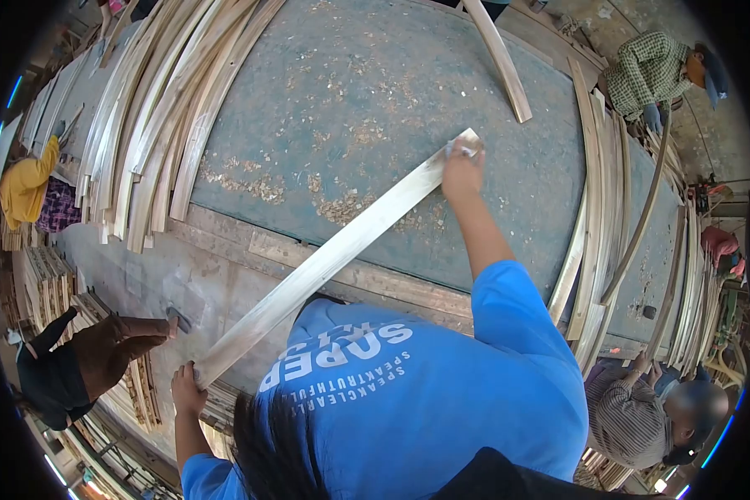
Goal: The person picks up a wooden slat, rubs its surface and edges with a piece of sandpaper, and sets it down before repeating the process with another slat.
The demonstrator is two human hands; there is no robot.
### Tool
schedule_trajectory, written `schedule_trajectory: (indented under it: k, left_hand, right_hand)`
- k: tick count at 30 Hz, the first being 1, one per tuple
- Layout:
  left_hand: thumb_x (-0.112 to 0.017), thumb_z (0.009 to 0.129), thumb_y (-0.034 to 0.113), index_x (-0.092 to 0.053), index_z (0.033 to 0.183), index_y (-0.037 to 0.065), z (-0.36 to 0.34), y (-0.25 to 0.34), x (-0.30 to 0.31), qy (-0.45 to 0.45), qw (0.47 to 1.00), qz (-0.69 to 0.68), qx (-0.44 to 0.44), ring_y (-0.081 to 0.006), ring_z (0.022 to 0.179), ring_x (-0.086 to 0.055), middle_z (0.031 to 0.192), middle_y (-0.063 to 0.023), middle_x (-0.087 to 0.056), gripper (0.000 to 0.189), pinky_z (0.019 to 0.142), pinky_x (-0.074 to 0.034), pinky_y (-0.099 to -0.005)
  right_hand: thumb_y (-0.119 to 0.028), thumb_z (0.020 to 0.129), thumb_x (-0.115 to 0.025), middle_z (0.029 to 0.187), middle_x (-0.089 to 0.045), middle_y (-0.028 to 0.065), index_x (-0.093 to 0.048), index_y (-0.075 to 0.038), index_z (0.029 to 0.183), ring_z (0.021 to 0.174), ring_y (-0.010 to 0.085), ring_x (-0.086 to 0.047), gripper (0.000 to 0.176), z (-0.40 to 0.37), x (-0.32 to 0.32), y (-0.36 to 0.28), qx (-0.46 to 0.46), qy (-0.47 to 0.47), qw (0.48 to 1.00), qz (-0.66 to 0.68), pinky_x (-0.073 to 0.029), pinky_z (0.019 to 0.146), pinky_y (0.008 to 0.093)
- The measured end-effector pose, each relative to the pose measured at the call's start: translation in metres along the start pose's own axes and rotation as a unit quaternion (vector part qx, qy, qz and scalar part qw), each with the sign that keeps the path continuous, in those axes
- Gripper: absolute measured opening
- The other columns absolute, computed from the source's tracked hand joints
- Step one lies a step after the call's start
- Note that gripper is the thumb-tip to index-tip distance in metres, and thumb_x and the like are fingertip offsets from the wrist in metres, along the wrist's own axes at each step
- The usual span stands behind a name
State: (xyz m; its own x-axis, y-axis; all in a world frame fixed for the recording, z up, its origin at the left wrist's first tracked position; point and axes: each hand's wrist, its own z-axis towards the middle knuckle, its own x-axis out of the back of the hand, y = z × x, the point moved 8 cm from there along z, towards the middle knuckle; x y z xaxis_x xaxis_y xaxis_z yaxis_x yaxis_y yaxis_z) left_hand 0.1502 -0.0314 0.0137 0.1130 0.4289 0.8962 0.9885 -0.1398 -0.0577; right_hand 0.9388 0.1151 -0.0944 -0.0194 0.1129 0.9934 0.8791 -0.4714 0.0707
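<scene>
Yellow-sleeved person (25,190) at left, checked-shirted person (642,79) upper right, striped-shirted person (629,423) lower right

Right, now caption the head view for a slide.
Left hand and right hand on a pale wooden strip, slanting across a chip-strewn table.

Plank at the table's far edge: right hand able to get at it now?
Likely yes: the far-edge plank ends just beyond the right hand, nothing between, though that hand is on another plank.

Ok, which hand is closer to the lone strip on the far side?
Your right hand: it grips the far end of the board, just short of the lone strip. Your left hand holds the near end, much farther off.
</scene>
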Motion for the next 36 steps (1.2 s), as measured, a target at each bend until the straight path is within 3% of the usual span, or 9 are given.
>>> schedule_trajectory:
  k: [8, 11, 13, 19, 23, 27, 29, 31, 36]
  left_hand:
    - [-0.072, 0.061, 0.0, -0.053, 0.128, 0.004, 0.009, -0.002, 0.005, -0.002, 1.0, 0.011, -0.008, -0.0419, 0.108, -0.056, 0.114, -0.0187, -0.061, 0.07, 0.095, -0.048, -0.05]
    - [-0.072, 0.06, 0.0, -0.053, 0.127, 0.005, 0.015, -0.007, 0.004, 0.003, 1.0, 0.016, -0.009, -0.0417, 0.109, -0.056, 0.114, -0.0184, -0.06, 0.069, 0.095, -0.048, -0.05]
    - [-0.072, 0.06, 0.0, -0.053, 0.127, 0.005, 0.014, -0.008, -0.002, -0.003, 1.0, 0.017, -0.006, -0.0416, 0.109, -0.056, 0.114, -0.0182, -0.06, 0.069, 0.095, -0.048, -0.0501]
    - [-0.069, 0.061, -0.003, -0.054, 0.127, 0.005, 0.01, -0.001, 0.004, 0.017, 1.0, 0.008, 0.003, -0.0412, 0.109, -0.056, 0.113, -0.0171, -0.06, 0.068, 0.096, -0.046, -0.0498]
    - [-0.069, 0.061, -0.002, -0.054, 0.127, 0.007, 0.005, -0.007, -0.015, 0.014, 1.0, -0.002, 0.023, -0.0401, 0.112, -0.056, 0.115, -0.0167, -0.061, 0.069, 0.098, -0.046, -0.0498]
    - [-0.072, 0.06, 0.003, -0.056, 0.123, 0.007, -0.009, 0.012, -0.022, 0.038, 0.999, -0.017, 0.015, -0.041, 0.109, -0.058, 0.111, -0.0176, -0.063, 0.065, 0.095, -0.047, -0.0498]
    - [-0.073, 0.058, 0.007, -0.057, 0.12, 0.007, -0.018, 0.01, -0.04, 0.028, 0.999, -0.037, 0.015, -0.0418, 0.106, -0.059, 0.108, -0.0182, -0.063, 0.063, 0.092, -0.049, -0.0504]
    - [-0.074, 0.057, 0.01, -0.058, 0.116, 0.007, -0.028, 0.01, -0.062, 0.013, 0.998, -0.054, 0.014, -0.0426, 0.103, -0.06, 0.105, -0.0188, -0.064, 0.061, 0.09, -0.05, -0.0509]
    - [-0.077, 0.059, 0.024, -0.059, 0.11, 0.008, -0.039, 0.01, -0.129, -0.031, 0.996, -0.067, 0.054, -0.0441, 0.096, -0.063, 0.098, -0.0204, -0.065, 0.057, 0.083, -0.051, -0.0532]
  right_hand:
    - [-0.009, 0.098, -0.042, 0.139, -0.062, 0.0197, -0.028, 0.005, 0.156, 0.133, 0.029, -0.057, 0.062, 0.008, 0.013, 0.012, -0.028, -0.019, 0.999, 0.037, -0.021, 0.124, 0.0545]
    - [-0.008, 0.096, -0.043, 0.143, -0.058, 0.0204, -0.024, 0.001, 0.159, 0.133, 0.0288, -0.057, 0.066, -0.018, 0.008, -0.033, 0.088, -0.05, 0.991, -0.089, -0.019, 0.124, 0.0556]
    - [-0.006, 0.095, -0.042, 0.148, -0.053, 0.022, -0.023, -0.004, 0.161, 0.134, 0.0309, -0.056, 0.068, -0.027, -0.006, -0.041, 0.199, 0.035, 0.977, 0.067, -0.017, 0.124, 0.0568]
    - [0.002, 0.094, -0.039, 0.155, -0.044, 0.0233, -0.017, -0.007, 0.162, 0.141, 0.0342, -0.047, 0.073, 0.007, -0.023, 0.031, 0.046, 0.088, 0.983, 0.152, -0.015, 0.125, 0.0567]
    - [0.004, 0.093, -0.036, 0.163, -0.033, 0.0186, -0.02, -0.005, 0.161, 0.149, 0.034, -0.035, 0.071, -0.019, -0.016, 0.003, 0.214, -0.004, 0.959, 0.186, -0.012, 0.125, 0.0585]
    - [-0.002, 0.099, -0.03, 0.163, -0.033, 0.0201, -0.018, -0.008, 0.162, 0.152, 0.0297, -0.032, 0.065, 0.018, -0.031, 0.057, 0.029, 0.024, 0.987, 0.153, -0.013, 0.126, 0.0558]
    - [-0.001, 0.099, -0.03, 0.163, -0.032, 0.0207, -0.02, -0.007, 0.162, 0.153, 0.0306, -0.029, 0.064, -0.014, -0.039, 0.001, 0.256, 0.058, 0.961, 0.093, -0.013, 0.126, 0.0565]
    - [-0.001, 0.1, -0.029, 0.162, -0.033, 0.0235, -0.02, -0.006, 0.162, 0.15, 0.0339, -0.034, 0.063, -0.029, -0.011, -0.014, 0.27, -0.043, 0.949, 0.156, -0.017, 0.124, 0.0569]
    - [0.002, 0.095, -0.038, 0.157, -0.044, 0.0197, -0.018, -0.005, 0.162, 0.148, 0.0358, -0.038, 0.071, 0.001, -0.028, 0.133, -0.08, 0.018, 0.974, 0.212, -0.023, 0.123, 0.0494]
